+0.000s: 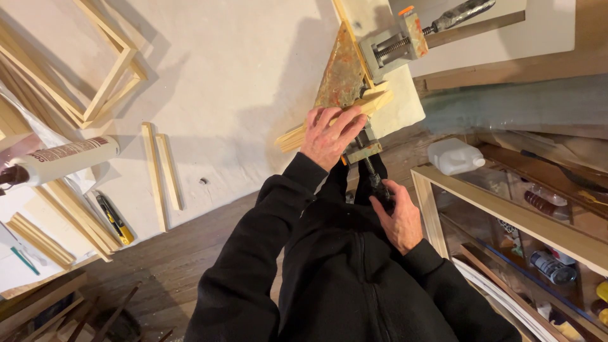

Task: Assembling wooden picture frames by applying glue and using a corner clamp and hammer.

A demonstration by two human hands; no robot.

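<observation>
Head view: the left hand [329, 136] lies flat, fingers spread, pressing a pale wooden strip [335, 120] against the rusty corner clamp [345, 76] at the edge of the white surface [221, 82]. The right hand [396, 218] is closed around the dark handle [379, 189] of the clamp's near screw, close to the person's body. A second screw with its own handle [459, 14] sticks out at the far side of the clamp. The step in hand looks like tightening the strip into the clamp; the next move probably calls for steady turning of the handle while the flat hand keeps the strip seated against the clamp's fence.

On the surface lie two short loose strips [161, 171], assembled wooden frames [95, 69] at the far left, a glue tube [63, 158] and a yellow-and-black utility knife [114, 218]. More strips are stacked at the left edge. The floor is dark wood planks. To the right stands an open wooden shelf [506, 212] holding a white plastic jug [455, 156], bottles and cans.
</observation>
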